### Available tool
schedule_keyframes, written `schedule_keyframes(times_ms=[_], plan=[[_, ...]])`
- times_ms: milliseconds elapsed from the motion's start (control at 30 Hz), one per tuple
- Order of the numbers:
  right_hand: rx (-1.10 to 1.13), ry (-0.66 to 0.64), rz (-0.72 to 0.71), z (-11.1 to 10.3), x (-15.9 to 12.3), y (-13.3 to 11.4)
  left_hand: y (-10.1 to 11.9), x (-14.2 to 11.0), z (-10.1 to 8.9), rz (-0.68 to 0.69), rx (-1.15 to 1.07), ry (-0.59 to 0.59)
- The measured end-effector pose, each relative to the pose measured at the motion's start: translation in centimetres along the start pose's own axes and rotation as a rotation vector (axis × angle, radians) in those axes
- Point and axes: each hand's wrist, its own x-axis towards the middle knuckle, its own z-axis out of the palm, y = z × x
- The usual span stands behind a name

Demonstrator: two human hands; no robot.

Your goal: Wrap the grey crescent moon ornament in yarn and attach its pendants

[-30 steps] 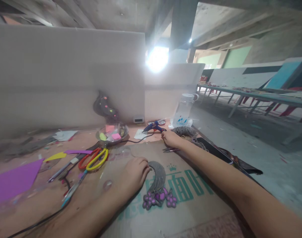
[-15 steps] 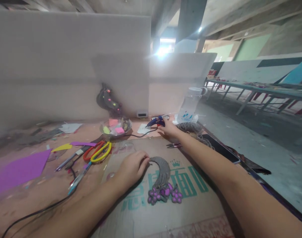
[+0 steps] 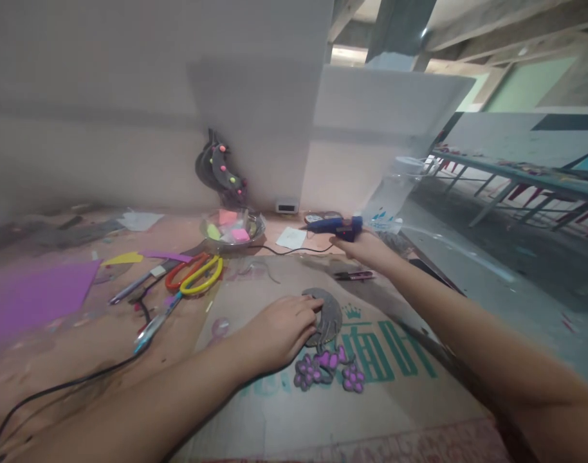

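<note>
My left hand (image 3: pixel 290 326) is over the inner edge of a grey yarn-wrapped crescent moon (image 3: pixel 331 316), its fingers closed on the upper part. Purple-and-grey flower pieces (image 3: pixel 307 373) lie at the crescent's lower end, on a cardboard sheet with green print (image 3: pixel 385 350). Farther back, my right hand (image 3: pixel 366 247) is wrapped round the handle of a blue hot glue gun (image 3: pixel 333 226), held above the table. Its nozzle points left, over a small white paper square (image 3: pixel 291 238).
Thread snips (image 3: pixel 356 275) lie below the right hand. At left are scissors with red and yellow handles (image 3: pixel 201 275), purple foam sheet (image 3: pixel 38 296) and a black cord (image 3: pixel 62 390). Behind stand a clear bowl (image 3: pixel 233 241), a decorated grey crescent (image 3: pixel 221 168) and a water jug (image 3: pixel 395 193).
My right hand has turned the glue gun, bringing its body more level. My left hand has shifted from the crescent's tip farther onto its body. The view has tilted down.
</note>
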Motion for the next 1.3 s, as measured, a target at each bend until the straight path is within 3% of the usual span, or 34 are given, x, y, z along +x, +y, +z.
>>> schedule_keyframes(times_ms=[67,200,333,533,800,1033,1300], plan=[[0.014,-0.083,0.019,-0.5,-2.5,-0.2,0.1,0.1,0.0,0.010,0.008,0.003],[0.313,-0.315,0.013,-0.5,-5.7,0.4,0.1,0.0,0.2,-0.002,-0.014,-0.026],[0.235,-0.404,0.098,0.1,-6.4,1.7,0.1,0.0,0.3,-0.025,-0.033,-0.014],[-0.007,-0.286,0.162,0.5,-6.7,2.8,0.2,0.1,0.2,-0.035,-0.052,-0.046],[-0.180,-0.305,0.310,-0.1,-6.7,1.6,-0.3,0.1,0.4,-0.031,-0.058,-0.078],[-0.103,-0.296,0.111,0.1,-7.0,2.2,0.3,0.1,0.5,-0.085,-0.037,-0.047],[0.009,-0.369,0.063,0.2,-6.5,1.7,-0.1,-0.1,0.3,-0.038,0.050,-0.105]])
